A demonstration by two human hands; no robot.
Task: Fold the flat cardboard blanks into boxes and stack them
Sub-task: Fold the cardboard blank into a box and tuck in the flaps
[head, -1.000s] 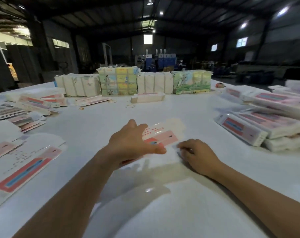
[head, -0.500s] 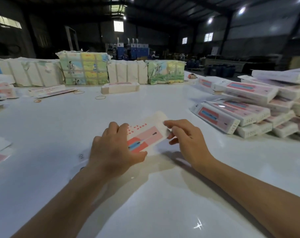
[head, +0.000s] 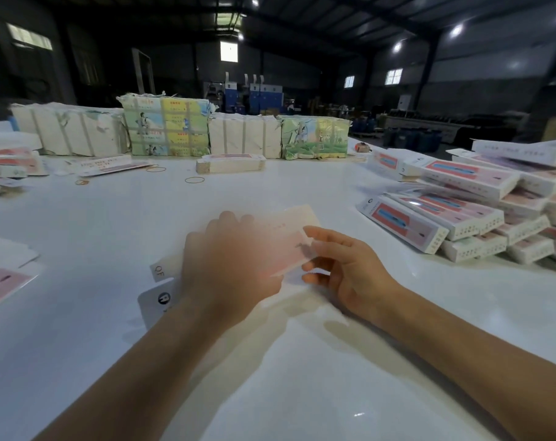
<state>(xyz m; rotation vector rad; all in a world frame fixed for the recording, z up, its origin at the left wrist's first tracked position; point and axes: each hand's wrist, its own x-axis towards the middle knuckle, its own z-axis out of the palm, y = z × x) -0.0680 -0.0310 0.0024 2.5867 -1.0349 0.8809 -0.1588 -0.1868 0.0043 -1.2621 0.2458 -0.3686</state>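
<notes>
Both hands hold the flat pink-and-white cardboard blank [head: 289, 237] between them, the blurred left hand [head: 228, 265] seemingly gripping, the right hand [head: 343, 268] pinching; push the edges together gently so it opens squarely.

A white cardboard blank [head: 289, 240] with a pink-red printed panel is held above the white table, tilted and motion-blurred; its flaps [head: 160, 294] stick out at lower left. To the right, folded boxes [head: 454, 218], white with red-and-blue panels, lie piled in a loose stack. More flat blanks [head: 3, 281] lie at the left edge.
</notes>
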